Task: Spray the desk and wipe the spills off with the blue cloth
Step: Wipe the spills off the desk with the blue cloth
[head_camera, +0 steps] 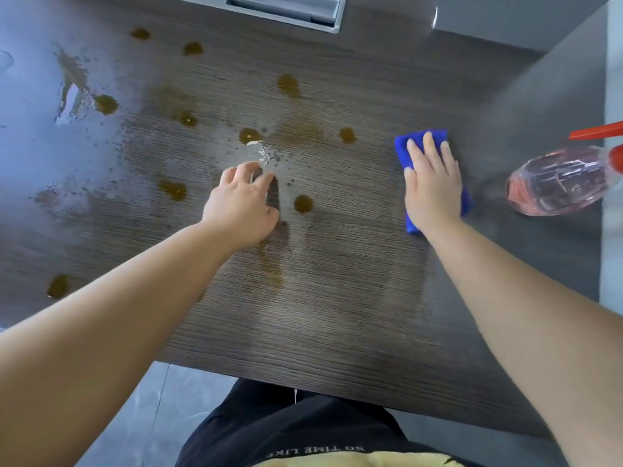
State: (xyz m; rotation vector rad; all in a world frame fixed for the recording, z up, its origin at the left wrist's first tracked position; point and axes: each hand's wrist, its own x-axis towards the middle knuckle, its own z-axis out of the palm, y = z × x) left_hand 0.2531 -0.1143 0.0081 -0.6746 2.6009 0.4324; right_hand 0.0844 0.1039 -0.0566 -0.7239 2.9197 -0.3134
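My right hand (433, 187) lies flat with straight fingers on the folded blue cloth (403, 146), pressing it against the dark wood-grain desk (337, 298). My left hand (241, 203) rests on the desk with loosely spread fingers and holds nothing. Several brown spills (303, 203) dot the desk's middle and left, with spray droplets (266, 155) just beyond my left fingertips. Smeared wet streaks run from the middle of the desk toward its near edge. A clear spray bottle (556, 180) of pink liquid with a red trigger stands to the right of the cloth.
A grey recessed cable box (290, 13) sits in the desk at the far edge. A pool of liquid (72, 92) glistens at the far left. The desk's near edge runs in front of my dark trousers, with grey floor below.
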